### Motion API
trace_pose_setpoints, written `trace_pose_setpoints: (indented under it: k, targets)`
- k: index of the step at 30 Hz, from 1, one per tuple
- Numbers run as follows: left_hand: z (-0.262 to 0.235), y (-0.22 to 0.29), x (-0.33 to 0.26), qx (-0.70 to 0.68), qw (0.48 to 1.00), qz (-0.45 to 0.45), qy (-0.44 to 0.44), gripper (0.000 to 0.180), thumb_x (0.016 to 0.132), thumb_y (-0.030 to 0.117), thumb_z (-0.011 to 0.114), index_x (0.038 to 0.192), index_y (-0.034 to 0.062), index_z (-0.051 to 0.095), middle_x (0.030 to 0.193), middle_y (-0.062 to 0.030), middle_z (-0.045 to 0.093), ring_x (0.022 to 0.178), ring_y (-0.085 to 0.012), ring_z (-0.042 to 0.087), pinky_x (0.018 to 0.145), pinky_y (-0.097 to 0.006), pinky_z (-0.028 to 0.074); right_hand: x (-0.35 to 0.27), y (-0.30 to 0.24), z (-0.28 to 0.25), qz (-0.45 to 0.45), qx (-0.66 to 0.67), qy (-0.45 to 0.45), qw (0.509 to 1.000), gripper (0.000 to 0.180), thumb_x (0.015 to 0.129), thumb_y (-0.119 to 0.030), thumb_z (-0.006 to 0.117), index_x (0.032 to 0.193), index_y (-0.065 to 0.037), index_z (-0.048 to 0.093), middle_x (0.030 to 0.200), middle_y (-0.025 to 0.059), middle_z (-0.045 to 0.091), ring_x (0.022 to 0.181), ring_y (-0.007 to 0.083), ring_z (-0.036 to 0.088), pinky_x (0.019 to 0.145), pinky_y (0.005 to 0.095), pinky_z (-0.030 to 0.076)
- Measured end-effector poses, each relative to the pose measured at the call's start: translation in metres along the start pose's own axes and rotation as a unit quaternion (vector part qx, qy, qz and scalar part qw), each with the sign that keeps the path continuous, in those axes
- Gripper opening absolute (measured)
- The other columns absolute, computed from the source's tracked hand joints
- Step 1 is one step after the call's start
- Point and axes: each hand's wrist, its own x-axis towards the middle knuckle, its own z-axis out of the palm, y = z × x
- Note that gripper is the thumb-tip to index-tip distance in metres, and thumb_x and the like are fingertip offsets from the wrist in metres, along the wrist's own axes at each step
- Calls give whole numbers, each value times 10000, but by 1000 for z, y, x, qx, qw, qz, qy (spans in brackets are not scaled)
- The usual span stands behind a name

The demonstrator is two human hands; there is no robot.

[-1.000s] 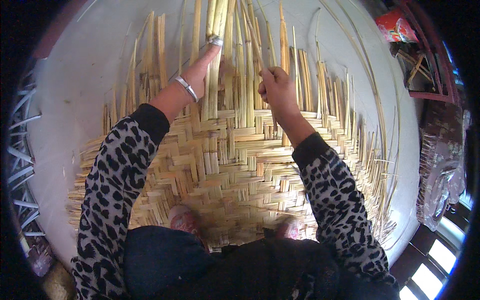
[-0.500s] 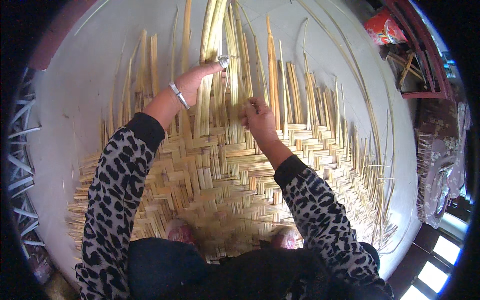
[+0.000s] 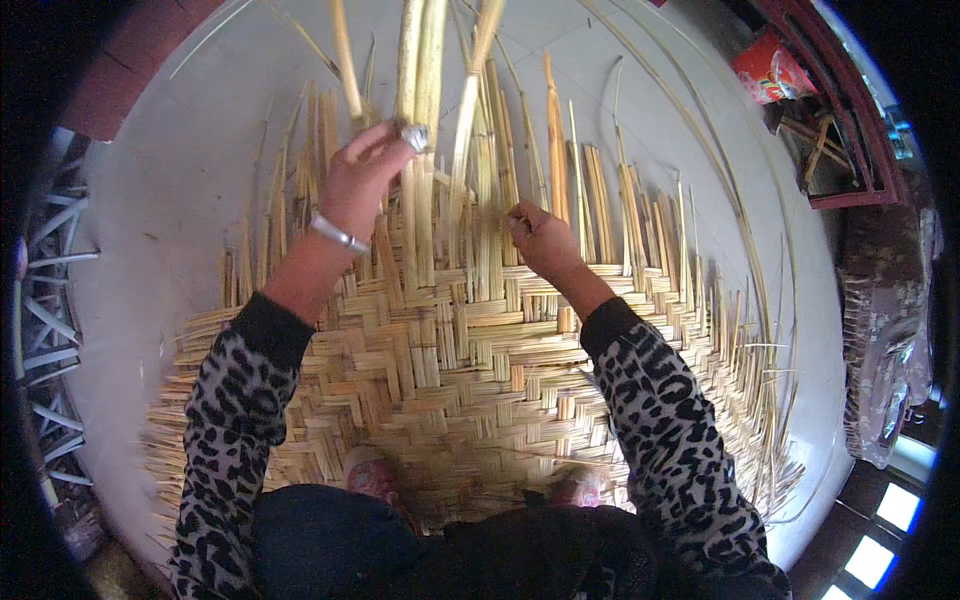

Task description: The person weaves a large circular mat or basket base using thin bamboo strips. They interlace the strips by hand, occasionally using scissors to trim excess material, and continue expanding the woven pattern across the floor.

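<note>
A woven mat of pale yellow split reeds [image 3: 470, 385] spreads on the floor beneath me, with loose strip ends standing up along its far edge. My left hand [image 3: 365, 180], with white wrapping on the thumb tip and a bangle on the wrist, is closed around reed strips [image 3: 346, 65] at the far left-middle. Beside its thumb rise wide upright strips [image 3: 425, 75]. My right hand [image 3: 545, 243] is closed in a pinch just above the weave, next to the standing strips [image 3: 487, 190]; whatever its fingertips hold is hidden.
My shoes [image 3: 372, 472] stand on the mat's near part. Long thin reeds [image 3: 735, 190] curve over the pale floor [image 3: 160, 230] at the right. A metal rack [image 3: 55, 320] lines the left side. Dark red wooden furniture [image 3: 850, 190] and a patterned cloth [image 3: 885, 320] are at the right.
My left hand has moved left and slightly nearer, and the strips by it now lean apart. My right hand has shifted a little right and nearer, still pinched. The view has moved slightly.
</note>
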Motion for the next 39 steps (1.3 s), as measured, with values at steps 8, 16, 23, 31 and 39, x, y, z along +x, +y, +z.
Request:
trace_pose_setpoints:
  k: [8, 16, 23, 31, 39]
  targets:
    - [-43, -25, -28, 345, 931, 120, -14, 337, 861, 93, 620, 1194, 38, 634, 1035, -123, 675, 926, -191, 648, 844, -310, 503, -1, -9, -3, -104, -127, -44, 985, 265, 946, -334, 505, 1026, -96, 589, 937, 165, 673, 876, 380, 649, 762, 483, 523]
    - [-56, -53, -25, 610, 791, -6, -46, 346, 891, 209, 563, 1231, 172, 617, 1095, -172, 656, 989, -359, 626, 871, -437, 507, 10, -8, -2, -238, -291, 27, 926, 140, 819, -120, 596, 957, -124, 619, 864, 108, 605, 851, 323, 641, 719, 435, 534]
    - [-47, -58, 4, 740, 611, 178, -217, 214, 871, 197, 563, 1058, 129, 642, 1011, -140, 602, 1008, -338, 591, 840, -449, 509, 12, -11, -2, -268, -340, 60, 899, 138, 777, -72, 593, 898, -115, 644, 832, 59, 587, 883, 268, 598, 758, 401, 511]
    - [-48, -61, 17, 698, 660, 115, -252, 184, 854, 212, 615, 1004, 107, 633, 988, -127, 601, 1015, -341, 584, 861, -464, 497, 23, -10, -3, -265, -359, 52, 893, 164, 753, -75, 620, 904, -135, 635, 863, 44, 606, 913, 255, 605, 760, 409, 511]
    - [-51, -62, 20, 651, 704, 114, -260, 159, 827, 195, 635, 948, 92, 635, 952, -121, 618, 971, -337, 596, 811, -459, 508, 26, -12, -4, -264, -341, 65, 900, 142, 781, -74, 593, 906, -127, 636, 849, 48, 606, 896, 262, 607, 750, 412, 516]
